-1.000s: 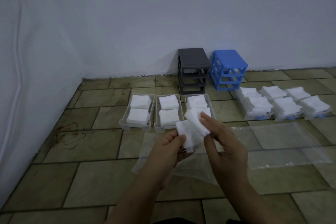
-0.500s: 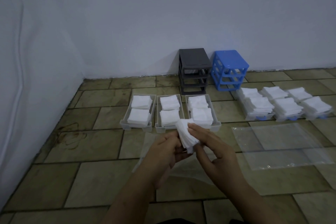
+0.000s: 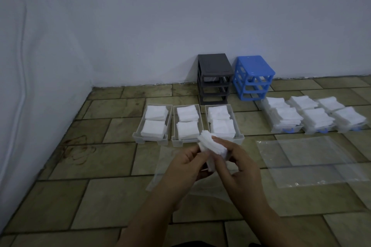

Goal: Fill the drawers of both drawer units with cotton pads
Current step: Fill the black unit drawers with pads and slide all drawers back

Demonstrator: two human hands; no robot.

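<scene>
My left hand [image 3: 187, 164] and my right hand [image 3: 239, 164] both grip a small stack of white cotton pads [image 3: 210, 144] in front of me, above the floor. Just beyond the stack lie three clear drawers [image 3: 136, 136] side by side, each holding two piles of pads. A grey drawer frame [image 3: 214, 78] and a blue drawer frame [image 3: 254, 76] stand against the wall, with no drawers in them. To the right, three clear drawers with blue handles [image 3: 287, 129] are heaped with pads.
Clear plastic bags lie flat on the tiled floor, one [image 3: 313, 162] at the right and another [image 3: 160, 178] under my hands. White walls close the left side and the back.
The two bunches of pads held apart have come together into one stack between both hands. My hands sit slightly lower and closer to me.
</scene>
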